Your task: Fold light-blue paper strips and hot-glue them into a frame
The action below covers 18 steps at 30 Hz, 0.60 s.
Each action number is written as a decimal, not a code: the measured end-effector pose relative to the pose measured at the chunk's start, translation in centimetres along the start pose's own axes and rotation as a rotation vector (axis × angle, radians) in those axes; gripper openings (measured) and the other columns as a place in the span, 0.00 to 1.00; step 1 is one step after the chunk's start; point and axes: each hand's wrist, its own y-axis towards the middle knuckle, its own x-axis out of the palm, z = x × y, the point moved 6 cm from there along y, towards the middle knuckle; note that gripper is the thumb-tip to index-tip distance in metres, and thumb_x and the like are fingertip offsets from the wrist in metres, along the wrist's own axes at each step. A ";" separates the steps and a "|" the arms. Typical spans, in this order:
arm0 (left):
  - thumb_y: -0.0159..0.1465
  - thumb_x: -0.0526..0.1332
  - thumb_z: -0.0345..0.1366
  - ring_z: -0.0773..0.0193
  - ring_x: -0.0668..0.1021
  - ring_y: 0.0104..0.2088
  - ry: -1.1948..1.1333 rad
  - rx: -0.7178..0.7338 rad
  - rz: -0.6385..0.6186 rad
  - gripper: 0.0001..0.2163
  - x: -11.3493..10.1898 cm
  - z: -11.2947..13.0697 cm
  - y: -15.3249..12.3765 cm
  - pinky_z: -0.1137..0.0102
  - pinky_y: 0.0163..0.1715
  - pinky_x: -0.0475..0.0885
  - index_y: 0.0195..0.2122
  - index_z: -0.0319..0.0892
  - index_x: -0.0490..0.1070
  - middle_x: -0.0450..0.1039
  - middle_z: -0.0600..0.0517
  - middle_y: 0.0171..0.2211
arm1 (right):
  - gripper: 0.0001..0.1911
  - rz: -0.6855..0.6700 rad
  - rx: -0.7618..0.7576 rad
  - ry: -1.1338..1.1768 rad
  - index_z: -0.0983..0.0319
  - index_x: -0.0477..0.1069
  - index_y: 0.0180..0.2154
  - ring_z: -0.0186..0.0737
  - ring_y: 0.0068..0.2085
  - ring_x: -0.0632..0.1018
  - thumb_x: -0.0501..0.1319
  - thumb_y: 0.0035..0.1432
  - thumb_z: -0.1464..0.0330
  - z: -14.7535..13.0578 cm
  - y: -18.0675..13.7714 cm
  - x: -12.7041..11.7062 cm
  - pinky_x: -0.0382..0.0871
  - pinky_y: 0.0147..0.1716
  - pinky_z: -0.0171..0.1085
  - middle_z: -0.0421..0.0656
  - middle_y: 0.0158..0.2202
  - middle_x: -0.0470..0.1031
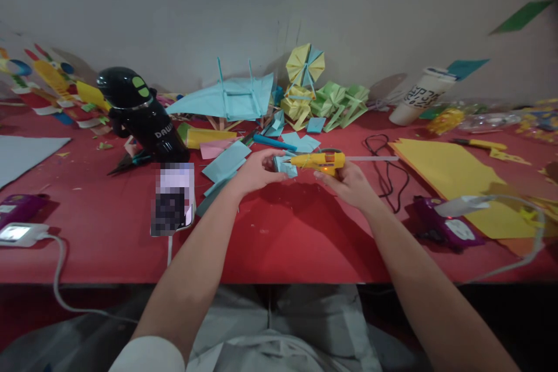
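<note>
My right hand (pixel 346 185) is wrapped round the handle of a yellow glue gun (pixel 317 161), from whose back a clear glue stick (pixel 372 158) juts out to the right. Its small orange light glows. The nozzle points left, at a folded piece of light-blue paper (pixel 285 167); whether the tip touches it I cannot tell. My left hand (pixel 257 171) pinches that paper between thumb and fingers. Loose light-blue paper pieces (pixel 226 161) lie just left of and behind my left hand. A dark cord (pixel 387 171) is looped on the table to the right of the gun.
On the red table (pixel 300 244), a phone (pixel 178 197) and black bottle (pixel 150 116) stand at left. Folded paper models (pixel 305 64) line the wall. Yellow sheets (pixel 444 180), a purple power bank (pixel 449 224) with a white cable and a white cup (pixel 421 99) are at right.
</note>
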 end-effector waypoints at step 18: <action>0.50 0.71 0.28 0.66 0.77 0.31 -0.003 -0.003 0.021 0.27 -0.3 0.3 -0.1 0.69 0.35 0.73 0.52 0.36 0.71 0.77 0.52 0.31 | 0.20 -0.025 0.011 0.005 0.61 0.71 0.41 0.44 0.34 0.77 0.65 0.56 0.52 0.9 -0.5 0.0 0.75 0.34 0.43 0.46 0.35 0.77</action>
